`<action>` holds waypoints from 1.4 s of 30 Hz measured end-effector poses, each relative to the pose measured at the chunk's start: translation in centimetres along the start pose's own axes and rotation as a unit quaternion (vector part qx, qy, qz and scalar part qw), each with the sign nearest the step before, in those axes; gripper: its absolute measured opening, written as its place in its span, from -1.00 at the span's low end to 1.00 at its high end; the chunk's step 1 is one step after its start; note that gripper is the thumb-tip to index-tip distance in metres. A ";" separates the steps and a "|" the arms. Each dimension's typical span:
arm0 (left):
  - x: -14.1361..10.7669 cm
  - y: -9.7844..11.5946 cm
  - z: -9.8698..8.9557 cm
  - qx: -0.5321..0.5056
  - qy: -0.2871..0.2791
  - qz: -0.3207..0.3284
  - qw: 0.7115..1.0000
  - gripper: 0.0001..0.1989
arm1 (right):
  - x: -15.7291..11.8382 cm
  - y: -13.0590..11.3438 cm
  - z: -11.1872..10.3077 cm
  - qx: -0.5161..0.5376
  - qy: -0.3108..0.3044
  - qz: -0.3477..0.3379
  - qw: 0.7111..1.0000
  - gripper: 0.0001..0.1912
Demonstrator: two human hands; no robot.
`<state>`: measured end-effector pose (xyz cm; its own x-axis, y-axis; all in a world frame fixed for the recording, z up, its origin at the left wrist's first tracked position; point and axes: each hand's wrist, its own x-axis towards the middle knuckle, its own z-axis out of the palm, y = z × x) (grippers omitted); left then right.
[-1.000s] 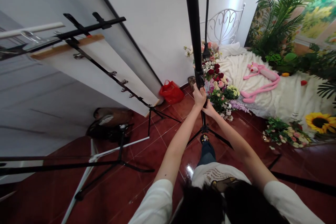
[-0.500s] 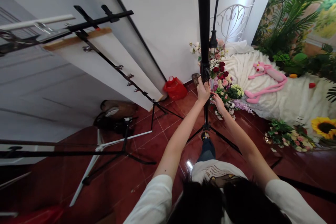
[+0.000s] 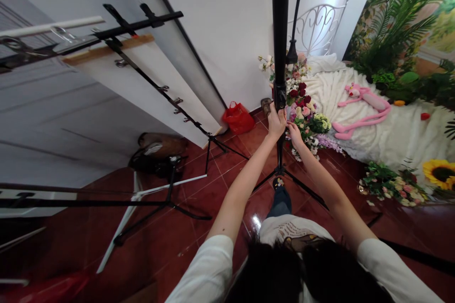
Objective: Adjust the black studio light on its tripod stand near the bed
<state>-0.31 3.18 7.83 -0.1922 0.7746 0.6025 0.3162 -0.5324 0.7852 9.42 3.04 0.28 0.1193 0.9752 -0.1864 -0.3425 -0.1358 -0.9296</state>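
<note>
A tall black light stand (image 3: 280,23) rises upright in front of me, its legs spread on the floor. My left hand (image 3: 276,122) is wrapped round its pole just below a dark collar (image 3: 280,95). On the pole's right side, my right hand (image 3: 294,135) has its fingertips drawn together close against the stand. What they pinch is small and hidden, perhaps a part of the collar. A black cable (image 3: 299,0) with a thick plug-like end (image 3: 292,52) hangs beside the pole.
Artificial flowers (image 3: 302,99) stand right behind the pole, beside a bed with a white cover (image 3: 320,87) and a pink plush toy (image 3: 373,99). At left are a white board on a black stand (image 3: 159,90), a red bag (image 3: 239,118) and stand legs (image 3: 168,204) across the tiles.
My right hand's fingers, more spread before, have closed in at the pole's side. My left hand keeps its grip. The whole view has shifted slightly.
</note>
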 end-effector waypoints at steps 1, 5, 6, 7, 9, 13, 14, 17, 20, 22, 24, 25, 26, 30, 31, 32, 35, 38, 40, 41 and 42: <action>0.0 0.0 0.0 0.001 0.002 -0.001 1.000 -0.35 | 0.2 -0.1 0.3 0.015 -0.014 0.014 1.000 -0.81; 0.0 -0.2 0.1 0.007 0.013 0.000 1.000 -0.34 | 1.4 -0.3 2.0 0.068 -0.040 0.033 0.996 -0.75; 0.1 -0.3 0.1 0.006 0.014 0.001 1.000 -0.35 | 1.7 -0.4 2.4 0.081 -0.036 0.035 0.995 -0.73; 0.1 -0.3 0.1 0.004 0.014 0.002 1.000 -0.35 | 2.0 -0.4 2.7 0.091 -0.032 0.038 0.995 -0.71; 0.0 -0.4 0.0 -0.001 0.009 0.004 1.000 -0.36 | 2.3 -0.5 2.7 0.101 -0.025 0.045 0.994 -0.70; -0.9 -0.6 -0.2 -0.012 -0.015 -0.003 1.000 -0.39 | 1.4 -0.4 0.9 0.166 -0.047 0.069 0.983 -0.75; -1.3 -0.7 -0.2 -0.014 -0.018 -0.007 1.000 -0.39 | 1.0 -0.4 0.4 0.191 -0.055 0.075 0.977 -0.77; -2.1 -1.1 -0.2 -0.015 -0.013 -0.021 1.000 -0.40 | -0.5 -0.1 -0.6 0.229 -0.072 0.068 0.968 -0.78; -2.3 -1.7 0.0 -0.014 -0.014 -0.025 1.000 -0.39 | -1.4 0.3 -0.6 0.205 -0.063 0.035 0.976 -0.76; -2.2 -1.9 0.1 -0.010 -0.016 -0.020 1.000 -0.40 | -1.5 0.4 -0.5 0.160 -0.027 0.007 0.987 -0.75; -2.1 -2.0 0.2 -0.004 -0.014 -0.017 1.000 -0.39 | -1.4 0.3 -0.6 0.093 0.022 -0.026 0.995 -0.72; -2.1 -2.0 0.2 -0.002 -0.014 -0.017 1.000 -0.39 | -1.3 0.2 -0.7 0.054 0.036 -0.039 0.997 -0.70; -2.0 -2.0 0.2 0.000 -0.014 -0.018 1.000 -0.39 | -1.2 0.1 -0.8 0.016 0.041 -0.047 0.998 -0.68; -2.1 -1.8 0.2 0.005 -0.010 -0.024 1.000 -0.38 | -1.1 -0.6 -0.9 -0.062 0.008 -0.043 0.997 -0.67; -2.1 -1.7 0.2 0.006 -0.007 -0.024 1.000 -0.38 | -1.1 -0.7 -0.8 -0.064 0.002 -0.042 0.997 -0.67; -2.1 -1.7 0.2 0.006 -0.006 -0.024 1.000 -0.38 | -1.2 -0.8 -0.7 -0.064 -0.001 -0.041 0.997 -0.67; -2.1 -1.5 0.1 0.003 -0.008 -0.024 1.000 -0.40 | -1.4 -0.7 -0.4 -0.066 -0.008 -0.042 0.997 -0.65; -2.1 -1.5 0.1 -0.004 -0.011 -0.025 1.000 -0.41 | -1.3 -0.6 -0.3 -0.065 -0.006 -0.046 0.997 -0.65; -2.1 -1.5 0.2 -0.003 -0.008 -0.026 1.000 -0.40 | -1.0 -0.7 -0.2 -0.066 -0.004 -0.047 0.997 -0.67; -2.1 -1.5 0.2 -0.002 -0.007 -0.026 1.000 -0.40 | -0.7 -0.7 -0.2 -0.068 -0.006 -0.046 0.997 -0.69; -2.1 -1.5 0.2 -0.002 -0.005 -0.027 1.000 -0.39 | -0.3 -0.8 -0.2 -0.069 -0.011 -0.044 0.997 -0.71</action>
<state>-0.17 2.39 5.33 -0.1999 0.8051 0.5585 0.3024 -0.4915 0.8167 9.82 2.81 1.06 0.1226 0.9876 -0.0977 -0.1993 -0.0719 -0.9773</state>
